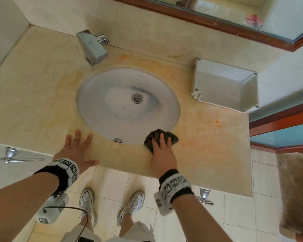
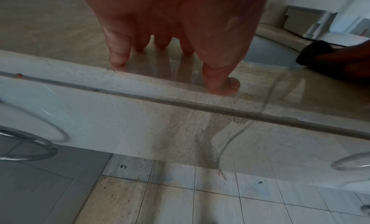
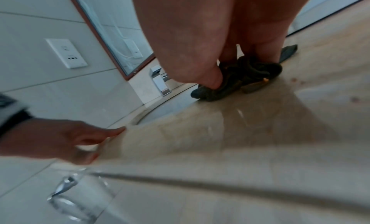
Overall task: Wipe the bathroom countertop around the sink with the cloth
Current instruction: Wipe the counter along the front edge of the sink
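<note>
The beige stone countertop (image 1: 208,145) surrounds an oval white sink (image 1: 112,105). A dark crumpled cloth (image 1: 171,137) lies on the counter at the sink's front right rim. My right hand (image 1: 162,149) is on top of it. In the right wrist view the thumb and fingers (image 3: 215,82) gather the bunched cloth (image 3: 250,75) and press it down. My left hand (image 1: 79,147) rests flat with fingers spread on the counter's front edge, left of the sink, and holds nothing. The left wrist view shows its fingertips (image 2: 118,59) touching the stone, with the cloth (image 2: 316,48) at the far right.
A chrome faucet (image 1: 92,46) stands behind the sink at the left. A white plastic box (image 1: 224,84) sits on the counter at the back right. Orange stains (image 1: 217,121) mark the counter right of the sink. Chrome fittings (image 1: 12,157) hang below the counter edge. A framed mirror (image 1: 234,11) is above.
</note>
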Demonstrator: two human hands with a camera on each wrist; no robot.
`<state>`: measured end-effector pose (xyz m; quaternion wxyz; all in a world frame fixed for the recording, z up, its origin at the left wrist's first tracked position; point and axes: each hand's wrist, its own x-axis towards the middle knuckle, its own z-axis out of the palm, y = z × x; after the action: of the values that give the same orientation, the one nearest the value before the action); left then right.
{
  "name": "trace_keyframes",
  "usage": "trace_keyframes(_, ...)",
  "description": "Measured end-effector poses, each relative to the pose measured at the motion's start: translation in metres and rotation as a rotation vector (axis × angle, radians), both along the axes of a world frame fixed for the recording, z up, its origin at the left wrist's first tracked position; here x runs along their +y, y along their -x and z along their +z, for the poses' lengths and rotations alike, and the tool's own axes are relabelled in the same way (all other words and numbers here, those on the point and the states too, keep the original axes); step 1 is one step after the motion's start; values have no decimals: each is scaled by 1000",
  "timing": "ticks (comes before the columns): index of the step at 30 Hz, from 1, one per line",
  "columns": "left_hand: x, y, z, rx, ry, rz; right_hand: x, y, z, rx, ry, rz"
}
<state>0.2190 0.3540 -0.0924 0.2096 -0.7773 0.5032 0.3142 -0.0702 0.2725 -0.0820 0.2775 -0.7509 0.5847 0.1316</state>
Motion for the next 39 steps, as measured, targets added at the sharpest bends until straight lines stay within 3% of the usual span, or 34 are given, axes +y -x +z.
trace_keyframes(4,0,0,1,1,9,-5,60,7,0,19,-4,75)
trace_keyframes(7,1,0,0,9,10,3,73,19,-1,-7,19,115)
trace_keyframes(12,0,0,1,1,0,1,20,29,-2,31,24,86)
trace_keyframes(18,-1,1,3,-5,-10,-6,-76,45,-5,70,62,-87)
trace_keyframes(21,-1,1,3,-6,-13,-6,-87,44,-4,97,61,-92)
trace_keyframes(26,-1,0,3,-7,-14,-19,-43,37,-2,65,84,-113)
trace_keyframes(33,-2,-1,5,-1,-29,-39,82,28,-8,33,81,-57)
trace_keyframes(39,-3,-1,3,-7,-14,-60,69,30,-4,23,60,-97)
